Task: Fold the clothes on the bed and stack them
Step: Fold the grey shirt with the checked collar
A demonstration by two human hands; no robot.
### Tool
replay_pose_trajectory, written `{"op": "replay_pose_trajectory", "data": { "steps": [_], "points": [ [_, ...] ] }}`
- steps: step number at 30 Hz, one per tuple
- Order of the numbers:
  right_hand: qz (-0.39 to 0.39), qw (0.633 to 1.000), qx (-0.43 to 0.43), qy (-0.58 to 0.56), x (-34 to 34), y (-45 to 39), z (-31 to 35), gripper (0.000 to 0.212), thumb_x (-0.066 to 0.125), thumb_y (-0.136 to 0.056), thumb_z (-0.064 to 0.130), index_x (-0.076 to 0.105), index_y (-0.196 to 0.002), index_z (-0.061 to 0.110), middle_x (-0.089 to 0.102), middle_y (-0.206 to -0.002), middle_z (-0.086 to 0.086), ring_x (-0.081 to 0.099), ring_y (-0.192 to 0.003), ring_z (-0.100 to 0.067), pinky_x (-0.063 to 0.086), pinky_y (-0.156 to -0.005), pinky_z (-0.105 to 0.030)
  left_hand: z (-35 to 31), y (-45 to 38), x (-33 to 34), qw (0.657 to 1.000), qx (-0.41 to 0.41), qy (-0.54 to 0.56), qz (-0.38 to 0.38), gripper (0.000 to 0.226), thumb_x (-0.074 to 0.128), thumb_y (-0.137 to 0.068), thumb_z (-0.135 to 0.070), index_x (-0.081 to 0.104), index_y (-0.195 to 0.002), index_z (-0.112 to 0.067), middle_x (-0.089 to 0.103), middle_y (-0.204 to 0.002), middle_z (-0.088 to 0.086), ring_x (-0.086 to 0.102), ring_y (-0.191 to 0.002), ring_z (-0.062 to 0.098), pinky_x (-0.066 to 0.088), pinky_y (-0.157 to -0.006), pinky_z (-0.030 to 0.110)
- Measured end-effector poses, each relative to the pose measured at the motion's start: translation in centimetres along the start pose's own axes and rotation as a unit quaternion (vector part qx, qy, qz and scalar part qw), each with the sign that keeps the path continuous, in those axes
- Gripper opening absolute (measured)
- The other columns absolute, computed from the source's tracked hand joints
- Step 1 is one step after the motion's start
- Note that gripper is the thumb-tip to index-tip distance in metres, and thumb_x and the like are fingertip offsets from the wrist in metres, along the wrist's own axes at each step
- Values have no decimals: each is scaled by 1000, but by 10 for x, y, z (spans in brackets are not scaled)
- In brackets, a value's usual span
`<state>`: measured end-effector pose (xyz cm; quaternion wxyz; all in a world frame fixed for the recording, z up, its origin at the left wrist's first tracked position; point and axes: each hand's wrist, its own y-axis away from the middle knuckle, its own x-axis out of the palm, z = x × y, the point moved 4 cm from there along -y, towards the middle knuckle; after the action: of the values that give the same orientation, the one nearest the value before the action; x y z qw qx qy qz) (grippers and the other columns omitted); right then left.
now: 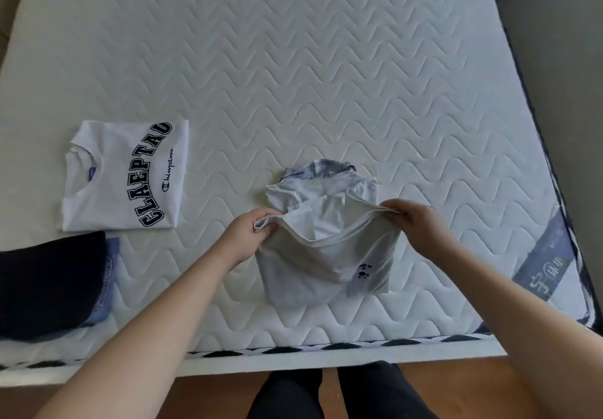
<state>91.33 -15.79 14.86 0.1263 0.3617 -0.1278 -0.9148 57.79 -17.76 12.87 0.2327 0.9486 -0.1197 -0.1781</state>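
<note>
Quilted white mattress (326, 76) bearing folded lettered shirt (125, 175), dark folded pile (49, 285), crumpled white garment (326, 252).

Two white cotton T-shirts: folded lettered one (125, 175) at nine o'clock, paw-print one (326, 265) at centre. One dark folded garment (49, 285) at eight o'clock. One quilted white mattress (326, 76). Two hands.
</note>
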Motion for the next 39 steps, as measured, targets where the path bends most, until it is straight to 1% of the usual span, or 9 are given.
{"op": "replay_pose_trajectory", "data": {
  "steps": [4,7,12,18,24,27,29,33,39],
  "points": [
    [80,995,23,-50,12,-60,-16,21,57,-98,18,70,-105,34,63,-95,31,59,-88,6,39,-77,1,10,-61,-6,999,-15,23,27,31,54,-96,2,67,-103,-25,67,-109,-12,60,-96,-13,44,-86,8],
    [147,970,44,-186,23,-101,-33,28,49,-101,10,70,-110,27,71,-106,17,64,-100,1,48,-89,-11,19,-107,-12,996,-43,62,55,31,52,-95,5,68,-98,-22,69,-100,-4,63,-91,1,48,-83,15],
    [209,931,77,-290,45,-167,-64,19,45,-102,8,64,-102,12,66,-91,2,61,-86,-6,48,-79,-15,38,-184,-16,996,-57,36,61,35,50,-89,10,68,-88,-20,70,-82,-5,62,-78,3,47,-71,11],
    [143,969,94,-178,73,-227,-94,25,45,-102,8,65,-97,22,64,-94,0,55,-89,-14,42,-78,-25,72,-251,-4,996,-62,-69,16,45,43,-87,15,65,-85,-24,67,-76,-5,59,-64,-4,41,-67,13],
    [45,995,77,45,79,-247,-115,24,47,-99,19,67,-107,30,65,-99,4,59,-89,-18,41,-70,-28,86,-274,3,982,-54,-178,-18,40,47,-87,3,63,-89,-34,68,-91,4,63,-90,21,47,-83,30],
    [33,995,70,61,81,-252,-120,21,49,-98,24,66,-109,31,64,-100,7,58,-93,-17,40,-70,-26,81,-274,8,972,-40,-223,59,21,66,-88,-29,63,-109,-35,65,-107,-9,61,-100,11,43,-84,21],
    [60,994,67,60,84,-254,-118,22,60,-93,35,63,-115,32,60,-103,11,55,-94,-11,37,-70,-20,72,-275,12,946,1,-299,121,48,78,-78,-41,61,-122,-30,63,-114,-11,57,-104,6,40,-88,19],
    [99,989,-4,111,86,-256,-106,24,75,-83,27,69,-106,26,56,-84,20,53,-81,-6,33,-62,-2,54,-279,14,941,60,-308,124,37,78,-79,-17,68,-113,-26,68,-105,-10,58,-90,-8,36,-77,2],
    [72,995,1,75,61,-255,-113,21,73,-83,22,64,-81,41,66,-81,16,59,-75,0,39,-62,-7,47,-280,7,962,82,-248,82,31,79,-77,-12,67,-93,-37,61,-79,-27,52,-73,-22,33,-67,-1]
  ]
}}
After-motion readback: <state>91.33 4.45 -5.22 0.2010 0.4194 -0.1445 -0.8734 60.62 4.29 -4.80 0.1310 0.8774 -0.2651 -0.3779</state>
